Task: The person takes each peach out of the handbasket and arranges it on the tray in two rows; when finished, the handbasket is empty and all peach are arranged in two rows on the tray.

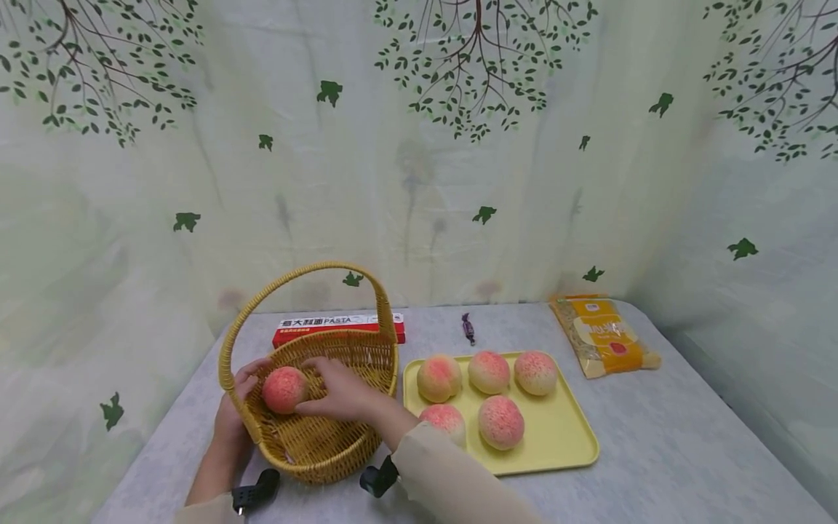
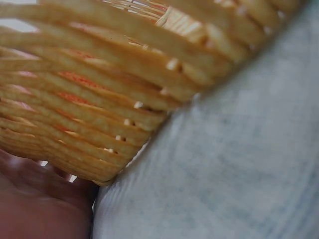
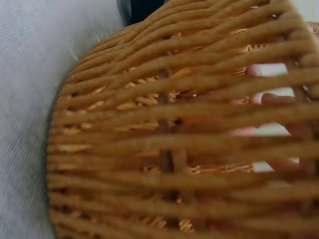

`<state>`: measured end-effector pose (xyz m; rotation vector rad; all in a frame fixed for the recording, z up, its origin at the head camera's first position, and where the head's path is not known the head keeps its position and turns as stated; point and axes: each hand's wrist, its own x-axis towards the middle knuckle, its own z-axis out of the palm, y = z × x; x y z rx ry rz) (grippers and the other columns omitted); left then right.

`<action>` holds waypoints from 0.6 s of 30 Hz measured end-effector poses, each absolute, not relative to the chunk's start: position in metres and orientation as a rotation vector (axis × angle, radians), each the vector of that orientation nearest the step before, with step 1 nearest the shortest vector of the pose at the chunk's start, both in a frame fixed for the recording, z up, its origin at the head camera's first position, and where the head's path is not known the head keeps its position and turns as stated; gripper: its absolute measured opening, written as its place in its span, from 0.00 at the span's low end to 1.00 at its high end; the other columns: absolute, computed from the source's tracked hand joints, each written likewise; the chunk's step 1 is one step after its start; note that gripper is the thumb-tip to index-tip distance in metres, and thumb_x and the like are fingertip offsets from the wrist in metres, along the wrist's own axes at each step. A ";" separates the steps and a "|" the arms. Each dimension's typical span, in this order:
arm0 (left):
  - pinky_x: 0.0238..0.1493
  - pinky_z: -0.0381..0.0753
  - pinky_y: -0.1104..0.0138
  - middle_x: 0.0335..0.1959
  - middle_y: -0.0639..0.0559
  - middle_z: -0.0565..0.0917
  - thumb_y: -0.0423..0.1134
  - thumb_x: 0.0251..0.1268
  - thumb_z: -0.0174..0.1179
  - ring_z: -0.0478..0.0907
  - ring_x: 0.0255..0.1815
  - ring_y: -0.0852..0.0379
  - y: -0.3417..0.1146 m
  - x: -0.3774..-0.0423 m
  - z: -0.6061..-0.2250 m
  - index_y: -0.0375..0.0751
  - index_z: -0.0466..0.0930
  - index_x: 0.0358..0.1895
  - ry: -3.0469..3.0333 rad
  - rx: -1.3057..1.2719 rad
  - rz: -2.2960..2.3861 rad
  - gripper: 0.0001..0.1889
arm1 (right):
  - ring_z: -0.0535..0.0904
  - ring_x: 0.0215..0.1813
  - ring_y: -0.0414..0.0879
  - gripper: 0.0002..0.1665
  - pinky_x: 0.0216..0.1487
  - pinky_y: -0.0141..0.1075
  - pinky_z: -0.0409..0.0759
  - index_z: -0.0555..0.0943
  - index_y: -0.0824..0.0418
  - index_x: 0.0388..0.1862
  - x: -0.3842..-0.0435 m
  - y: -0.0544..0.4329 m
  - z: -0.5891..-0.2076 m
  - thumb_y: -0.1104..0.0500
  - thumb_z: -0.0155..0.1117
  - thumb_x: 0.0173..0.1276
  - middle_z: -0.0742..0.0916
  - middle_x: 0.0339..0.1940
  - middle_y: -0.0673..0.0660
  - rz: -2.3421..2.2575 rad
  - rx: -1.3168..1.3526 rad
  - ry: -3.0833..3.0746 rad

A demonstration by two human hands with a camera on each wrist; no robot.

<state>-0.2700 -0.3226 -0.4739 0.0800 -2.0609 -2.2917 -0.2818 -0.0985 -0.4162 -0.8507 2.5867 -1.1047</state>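
In the head view, a wicker basket (image 1: pixel 327 455) with a tall arched handle stands at the left of the table. One pink peach (image 1: pixel 284 389) lies inside, against the basket's left wall. My left hand (image 1: pixel 237 411) grips the left side of the basket, fingers at its rim; the left wrist view shows that hand (image 2: pixel 45 204) against the weave. Reaching in over the right rim, my right hand (image 1: pixel 343 393) has thumb and fingers spread beside the peach's right side. Through the weave in the right wrist view, parts of its fingers (image 3: pixel 279 99) show apart.
A yellow tray (image 1: pixel 556 444) holding several more peaches (image 1: pixel 501 422) is right of the basket. Behind the basket lies a red and white pasta box (image 1: pixel 337 321). A purple wrapped candy (image 1: pixel 468 330) and an orange-labelled food bag (image 1: pixel 605 335) lie toward the back.
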 end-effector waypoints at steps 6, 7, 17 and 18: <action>0.55 0.73 0.82 0.64 0.64 0.71 0.51 0.81 0.41 0.72 0.60 0.75 -0.324 -0.269 -0.475 0.49 0.61 0.73 -2.044 0.049 -2.288 0.24 | 0.71 0.70 0.41 0.42 0.65 0.43 0.76 0.64 0.43 0.72 -0.284 -0.107 -0.418 0.42 0.72 0.62 0.74 0.69 0.48 -1.105 -0.787 2.576; 0.55 0.72 0.82 0.63 0.64 0.72 0.50 0.81 0.41 0.72 0.60 0.75 -0.324 -0.269 -0.475 0.48 0.61 0.73 -2.039 0.039 -2.285 0.24 | 0.70 0.70 0.41 0.43 0.66 0.43 0.76 0.64 0.43 0.73 -0.284 -0.108 -0.419 0.43 0.72 0.62 0.74 0.69 0.48 -1.105 -0.785 2.573; 0.55 0.73 0.81 0.61 0.65 0.74 0.49 0.81 0.41 0.73 0.60 0.74 -0.326 -0.270 -0.477 0.48 0.62 0.72 -2.023 0.014 -2.293 0.23 | 0.67 0.74 0.42 0.49 0.70 0.42 0.72 0.59 0.44 0.77 -0.291 -0.113 -0.425 0.43 0.72 0.62 0.72 0.74 0.48 -1.052 -0.849 2.554; 0.56 0.73 0.81 0.61 0.65 0.74 0.49 0.81 0.41 0.73 0.59 0.74 -0.326 -0.269 -0.478 0.48 0.62 0.72 -2.015 0.006 -2.300 0.23 | 0.67 0.74 0.42 0.49 0.70 0.42 0.72 0.59 0.45 0.78 -0.291 -0.114 -0.426 0.43 0.73 0.62 0.72 0.74 0.48 -1.048 -0.856 2.542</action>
